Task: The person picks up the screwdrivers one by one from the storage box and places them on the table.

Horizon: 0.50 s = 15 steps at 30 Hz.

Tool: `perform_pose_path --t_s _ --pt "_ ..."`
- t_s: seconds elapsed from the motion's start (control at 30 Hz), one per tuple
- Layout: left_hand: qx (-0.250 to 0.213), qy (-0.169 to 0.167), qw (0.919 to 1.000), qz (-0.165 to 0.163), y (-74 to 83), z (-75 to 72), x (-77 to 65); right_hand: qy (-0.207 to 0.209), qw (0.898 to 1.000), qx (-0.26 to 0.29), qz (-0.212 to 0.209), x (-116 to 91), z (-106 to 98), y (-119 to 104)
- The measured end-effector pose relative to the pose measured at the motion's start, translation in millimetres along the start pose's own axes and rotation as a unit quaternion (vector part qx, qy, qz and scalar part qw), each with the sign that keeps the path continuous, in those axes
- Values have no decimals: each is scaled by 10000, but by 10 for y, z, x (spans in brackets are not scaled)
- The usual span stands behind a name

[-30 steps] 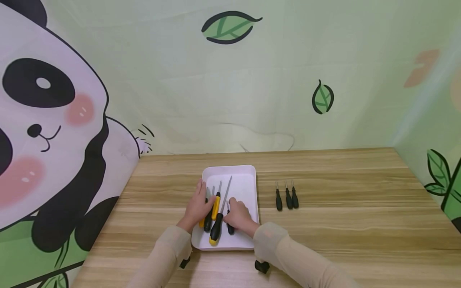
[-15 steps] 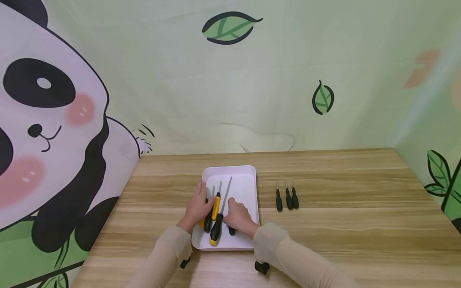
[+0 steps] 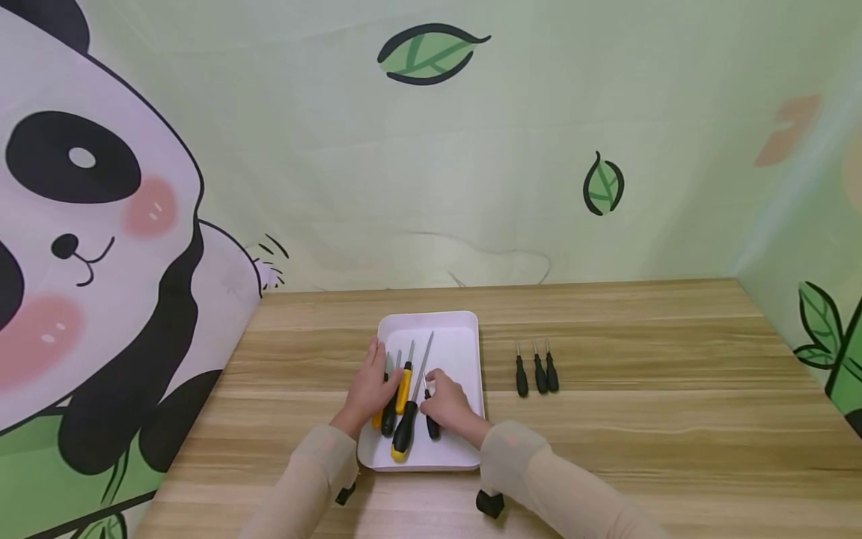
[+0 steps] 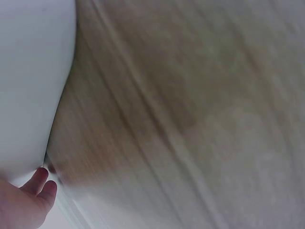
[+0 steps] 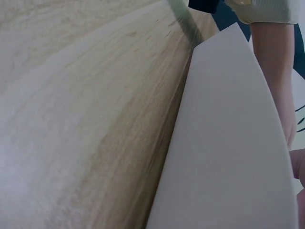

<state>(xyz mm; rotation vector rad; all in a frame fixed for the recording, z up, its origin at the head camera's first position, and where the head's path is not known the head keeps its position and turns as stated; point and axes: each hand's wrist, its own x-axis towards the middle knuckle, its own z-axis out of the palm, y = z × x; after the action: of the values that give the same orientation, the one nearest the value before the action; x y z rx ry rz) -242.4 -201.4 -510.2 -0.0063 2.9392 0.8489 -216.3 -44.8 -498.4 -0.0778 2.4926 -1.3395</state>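
A white tray [image 3: 447,454] holds several screwdrivers. My left hand [image 3: 369,385] rests along its left rim, fingers nearly straight and thumb inside over the tools; the left wrist view shows fingers [image 4: 35,183] at the outer wall. My right hand [image 3: 447,400] is inside the tray with curled fingers, its thumb and forefinger at a small black screwdriver [image 3: 432,428]. Beside that lies a long black-and-yellow screwdriver [image 3: 402,430]. Further left are a yellow-handled screwdriver [image 3: 404,389] and a black-handled one [image 3: 388,419]. In the right wrist view, the tray wall [image 5: 228,143] hides most of the right hand.
Three small black screwdrivers, the left [image 3: 521,376], middle [image 3: 541,374] and right [image 3: 551,373], lie on the wooden table [image 3: 640,419] right of the tray. A printed panda and leaf cloth [image 3: 323,150] stands behind the table.
My right hand first covered more of the small black screwdriver, then shifted slightly right, and its shaft and handle show again. The left hand and tray stay in place.
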Motion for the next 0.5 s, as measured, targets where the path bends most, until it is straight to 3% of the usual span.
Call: perform_pose_path --t_s 0.27,0.5 --pt "-14 -40 10000 0 -6 1 6 -101 9953 962 70 -14 -48 19" --pt "-83 -24 10000 -28 -10 7 0 -164 9851 1678 326 -48 -104 -20"
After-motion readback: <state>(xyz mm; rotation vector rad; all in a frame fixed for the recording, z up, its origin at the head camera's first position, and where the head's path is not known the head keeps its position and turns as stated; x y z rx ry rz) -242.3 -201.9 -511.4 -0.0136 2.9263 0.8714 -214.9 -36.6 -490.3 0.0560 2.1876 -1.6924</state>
